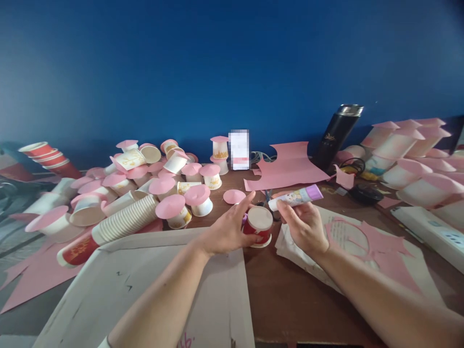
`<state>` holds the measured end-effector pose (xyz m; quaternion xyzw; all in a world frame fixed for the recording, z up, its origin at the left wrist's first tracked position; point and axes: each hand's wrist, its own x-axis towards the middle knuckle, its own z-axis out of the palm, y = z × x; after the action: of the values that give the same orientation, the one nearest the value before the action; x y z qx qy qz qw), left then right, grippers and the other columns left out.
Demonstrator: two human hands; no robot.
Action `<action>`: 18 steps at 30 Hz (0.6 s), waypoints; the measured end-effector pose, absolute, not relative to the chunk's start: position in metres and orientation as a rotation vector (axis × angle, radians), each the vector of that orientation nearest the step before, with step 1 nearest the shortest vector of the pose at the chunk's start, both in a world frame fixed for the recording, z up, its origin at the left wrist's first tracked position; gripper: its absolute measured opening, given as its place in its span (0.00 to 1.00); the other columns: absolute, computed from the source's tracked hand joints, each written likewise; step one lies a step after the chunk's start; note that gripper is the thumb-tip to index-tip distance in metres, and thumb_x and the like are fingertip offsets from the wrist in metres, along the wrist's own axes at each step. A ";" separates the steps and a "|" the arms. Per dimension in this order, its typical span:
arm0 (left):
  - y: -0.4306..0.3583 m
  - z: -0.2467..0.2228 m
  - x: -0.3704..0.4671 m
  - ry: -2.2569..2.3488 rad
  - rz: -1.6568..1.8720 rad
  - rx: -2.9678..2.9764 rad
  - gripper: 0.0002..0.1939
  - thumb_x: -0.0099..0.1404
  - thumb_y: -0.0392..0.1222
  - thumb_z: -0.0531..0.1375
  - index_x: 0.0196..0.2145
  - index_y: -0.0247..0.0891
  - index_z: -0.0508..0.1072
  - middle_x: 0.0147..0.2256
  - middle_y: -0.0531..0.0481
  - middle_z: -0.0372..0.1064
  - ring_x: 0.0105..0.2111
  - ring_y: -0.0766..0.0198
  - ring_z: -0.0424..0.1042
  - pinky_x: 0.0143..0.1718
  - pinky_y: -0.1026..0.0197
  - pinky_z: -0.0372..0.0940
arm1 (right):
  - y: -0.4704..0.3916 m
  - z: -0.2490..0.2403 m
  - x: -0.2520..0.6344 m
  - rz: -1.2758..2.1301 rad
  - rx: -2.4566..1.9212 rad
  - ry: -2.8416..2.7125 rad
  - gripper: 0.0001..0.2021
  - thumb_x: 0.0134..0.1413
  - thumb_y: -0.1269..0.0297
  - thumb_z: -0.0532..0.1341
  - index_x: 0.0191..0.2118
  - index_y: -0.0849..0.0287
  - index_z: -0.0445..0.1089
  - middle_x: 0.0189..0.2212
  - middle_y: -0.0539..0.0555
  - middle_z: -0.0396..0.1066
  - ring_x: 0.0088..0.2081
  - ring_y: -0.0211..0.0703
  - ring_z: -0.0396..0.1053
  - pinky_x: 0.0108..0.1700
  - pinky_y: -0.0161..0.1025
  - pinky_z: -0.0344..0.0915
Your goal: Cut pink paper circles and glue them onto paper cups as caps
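My left hand [226, 227] is closed around a red paper cup [258, 232] that stands upside down on the table, its pale base facing up. The thumb lies across the cup's near side. A bit of purple [244, 218] shows between that hand and the cup; I cannot make out what it is. In my right hand [306, 227] is a glue stick [295, 197] with a cartoon print and a purple end, pinched between thumb and fingers. It is tilted beside the cup, its white end towards the cup. A pink paper disc [234, 196] lies just beyond my left hand.
Cups topped with pink discs [170, 207] crowd the left; more cups [416, 179] stand at the right. A nested cup stack [125, 222] lies by a grey board [145, 290]. Pink paper [290, 166], a black flask [337, 135] and a power strip [435, 234] are around.
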<state>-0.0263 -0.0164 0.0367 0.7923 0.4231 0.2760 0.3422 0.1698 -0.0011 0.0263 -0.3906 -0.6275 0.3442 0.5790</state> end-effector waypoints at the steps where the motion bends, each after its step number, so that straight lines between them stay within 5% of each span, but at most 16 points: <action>1: -0.017 0.038 -0.026 1.098 0.711 2.056 0.52 0.54 0.47 0.66 0.67 0.45 0.40 0.57 0.43 0.62 0.57 0.52 0.62 0.57 0.50 0.57 | -0.001 0.026 0.170 0.809 -0.912 -1.471 0.09 0.56 0.59 0.60 0.32 0.58 0.71 0.21 0.48 0.64 0.22 0.36 0.59 0.27 0.35 0.58; 10: -0.016 0.036 -0.027 1.065 0.748 2.052 0.51 0.54 0.46 0.67 0.67 0.43 0.41 0.62 0.40 0.56 0.60 0.49 0.58 0.60 0.46 0.54 | 0.003 0.017 0.172 1.019 -0.862 -1.526 0.10 0.58 0.57 0.59 0.36 0.59 0.70 0.27 0.50 0.67 0.27 0.37 0.62 0.30 0.35 0.60; 18: -0.017 0.038 -0.027 1.054 0.744 2.058 0.51 0.54 0.47 0.66 0.67 0.43 0.42 0.64 0.41 0.52 0.62 0.50 0.55 0.62 0.47 0.52 | 0.011 0.017 0.174 0.980 -1.072 -1.546 0.12 0.56 0.55 0.60 0.30 0.58 0.64 0.21 0.47 0.60 0.23 0.36 0.56 0.26 0.35 0.54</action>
<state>-0.0267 -0.0169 0.0377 0.7942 0.4066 0.2871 0.3487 0.1743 0.0108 0.0165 -0.4410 -0.6360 0.4032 0.4884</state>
